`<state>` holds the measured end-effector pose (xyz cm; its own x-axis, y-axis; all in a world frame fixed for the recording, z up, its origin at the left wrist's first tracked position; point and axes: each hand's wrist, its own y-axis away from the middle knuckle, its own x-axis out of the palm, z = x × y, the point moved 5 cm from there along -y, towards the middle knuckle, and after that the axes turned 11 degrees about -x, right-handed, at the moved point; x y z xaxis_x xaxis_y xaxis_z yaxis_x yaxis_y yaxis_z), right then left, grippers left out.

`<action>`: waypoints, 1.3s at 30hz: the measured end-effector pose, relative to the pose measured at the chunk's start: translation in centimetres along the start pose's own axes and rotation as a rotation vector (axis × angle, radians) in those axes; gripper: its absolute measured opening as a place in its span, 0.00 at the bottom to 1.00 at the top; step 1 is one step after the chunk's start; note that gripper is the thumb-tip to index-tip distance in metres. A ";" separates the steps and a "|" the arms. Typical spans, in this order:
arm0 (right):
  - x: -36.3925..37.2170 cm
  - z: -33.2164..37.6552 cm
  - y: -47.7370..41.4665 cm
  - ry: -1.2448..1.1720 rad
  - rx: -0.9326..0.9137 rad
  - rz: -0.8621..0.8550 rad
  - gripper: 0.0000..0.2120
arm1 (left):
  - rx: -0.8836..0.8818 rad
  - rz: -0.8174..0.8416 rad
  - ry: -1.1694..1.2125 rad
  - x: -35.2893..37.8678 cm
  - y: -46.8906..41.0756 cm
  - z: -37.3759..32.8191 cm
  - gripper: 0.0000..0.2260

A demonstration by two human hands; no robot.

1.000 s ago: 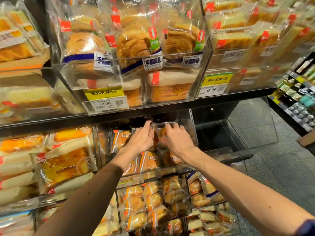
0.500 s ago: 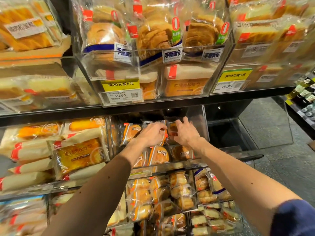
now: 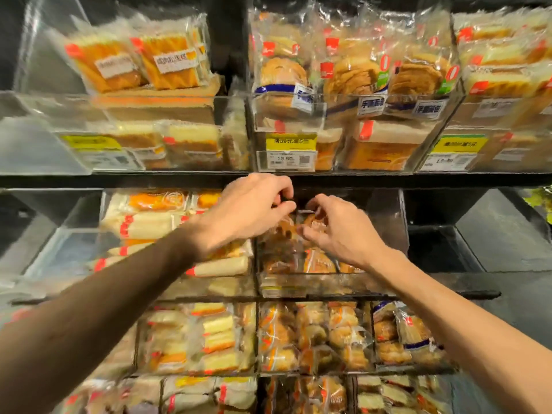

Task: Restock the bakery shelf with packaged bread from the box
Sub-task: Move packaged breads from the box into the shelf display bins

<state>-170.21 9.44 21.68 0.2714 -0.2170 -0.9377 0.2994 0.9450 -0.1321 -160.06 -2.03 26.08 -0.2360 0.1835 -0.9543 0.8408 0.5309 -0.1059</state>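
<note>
Both my hands reach into a clear acrylic bin (image 3: 385,234) on the middle shelf. It holds several small orange-labelled bread packets (image 3: 318,261). My left hand (image 3: 251,213) has its fingers curled and pinches the top edge of one clear bread packet (image 3: 307,224) at the top of the pile. My right hand (image 3: 340,231) pinches the same packet from the right side. The two hands' fingertips are close together. The supply box is out of view.
A black shelf edge (image 3: 418,179) runs just above my hands, with bins of larger loaves and price tags (image 3: 289,150) on top. Roll cakes (image 3: 143,225) fill the bin to the left. An empty dark bin (image 3: 442,249) sits to the right. More bread bins (image 3: 310,336) lie below.
Both hands have stayed in the same bin and drawn closer together on the packet at the top of the pile. The view has shifted left, and the frame is now blurred.
</note>
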 end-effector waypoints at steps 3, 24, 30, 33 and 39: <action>1.9 6.8 -1.1 0.055 -0.218 0.086 0.26 | -0.116 -0.067 -0.192 -3.8 6.2 4.2 0.13; 30.6 60.7 15.0 -0.053 -1.476 0.685 0.23 | -1.728 0.065 -0.307 -1.7 70.8 25.4 0.20; 38.1 73.8 18.0 -0.015 -1.495 0.770 0.20 | -1.847 -0.016 -0.073 -0.1 82.2 35.4 0.16; 41.0 80.0 18.2 -0.001 -1.412 0.820 0.20 | -1.848 -0.038 -0.024 -0.8 86.5 40.6 0.16; 46.0 89.0 16.2 0.004 -1.201 0.894 0.25 | -1.893 -0.059 0.079 -0.9 92.8 49.5 0.12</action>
<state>-71.41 -6.99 5.02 -0.0487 0.5252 -0.8496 -0.8705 0.3948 0.2940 -57.68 6.15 3.24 -0.3051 0.1368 -0.9425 -0.7221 0.6120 0.3225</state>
